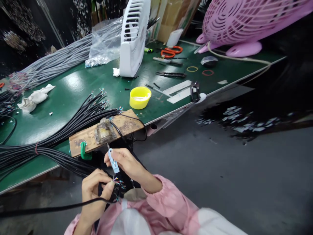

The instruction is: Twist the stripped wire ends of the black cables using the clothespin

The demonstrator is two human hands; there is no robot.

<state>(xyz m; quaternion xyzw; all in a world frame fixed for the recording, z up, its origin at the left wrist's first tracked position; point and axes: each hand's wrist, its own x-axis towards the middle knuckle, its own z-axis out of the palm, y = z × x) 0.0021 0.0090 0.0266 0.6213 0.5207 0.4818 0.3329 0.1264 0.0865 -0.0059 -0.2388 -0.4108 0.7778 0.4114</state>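
My left hand point(94, 189) pinches the end of a black cable point(49, 209) whose stripped coloured wires point(119, 182) fan out at its tip. My right hand point(124, 163) holds a small light-blue tool point(113, 162), its metal tip pointing up toward a worn metal fixture point(105, 130). That fixture sits on a wooden block point(122, 125) at the near edge of the green table point(73, 85). Both hands hover just below the table edge, over my lap.
A thick bundle of black cables point(61, 137) lies on the table's left side, with grey cables point(56, 62) behind. A yellow bowl point(140, 97), white fan point(133, 36), pink fan point(239, 23), orange scissors point(171, 51), rag point(35, 98) and plastic bag point(105, 42) are spread about.
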